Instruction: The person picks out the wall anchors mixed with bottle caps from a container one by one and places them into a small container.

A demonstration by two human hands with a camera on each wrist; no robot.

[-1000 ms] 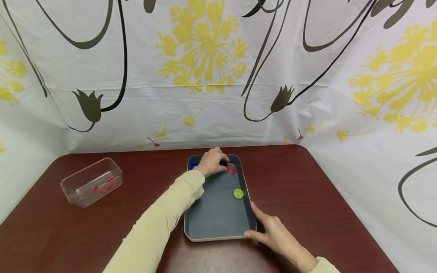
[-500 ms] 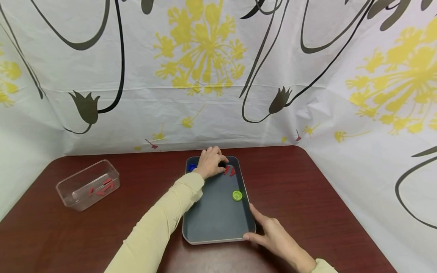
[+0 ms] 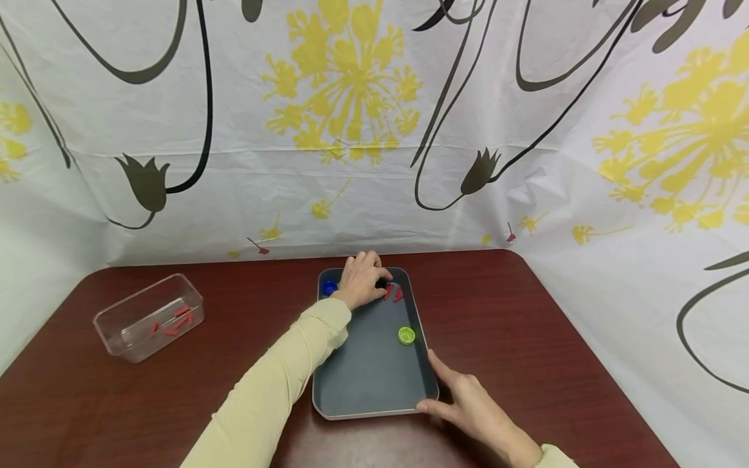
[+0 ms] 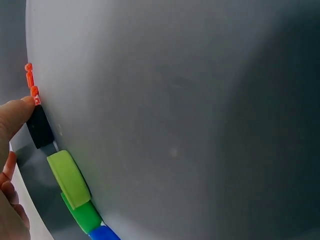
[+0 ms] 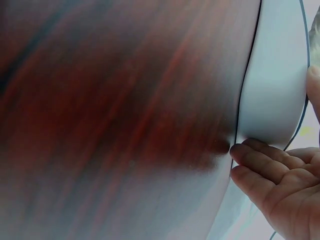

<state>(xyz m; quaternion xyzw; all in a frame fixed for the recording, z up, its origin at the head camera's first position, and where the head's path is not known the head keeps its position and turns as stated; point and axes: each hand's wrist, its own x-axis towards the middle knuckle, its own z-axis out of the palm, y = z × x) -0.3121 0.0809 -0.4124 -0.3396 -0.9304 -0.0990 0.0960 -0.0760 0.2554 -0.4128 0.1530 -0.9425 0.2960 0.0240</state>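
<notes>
A grey tray [image 3: 374, 383] lies lengthwise on the table. At its far end my left hand [image 3: 359, 279] holds a black cap [image 4: 40, 126] between thumb and fingers. Two small red pieces [image 3: 398, 294] lie right beside it. In the left wrist view, a yellow-green cap [image 4: 69, 179], a green cap [image 4: 82, 215] and a blue cap [image 4: 105, 233] follow in a row; in the head view the hand covers part of this row. A lime cap [image 3: 406, 335] lies near the right wall. My right hand [image 3: 471, 406] grips the near right corner, thumb at the front rim.
A clear plastic box [image 3: 149, 317] with several small red pieces [image 3: 183, 318] stands at the left on the dark red table [image 3: 246, 305]. Behind the table hangs a white patterned cloth [image 3: 374, 221], which also runs along the sides.
The whole scene has shifted slightly in the head view. Both hands stay at the tray in nearly the same places.
</notes>
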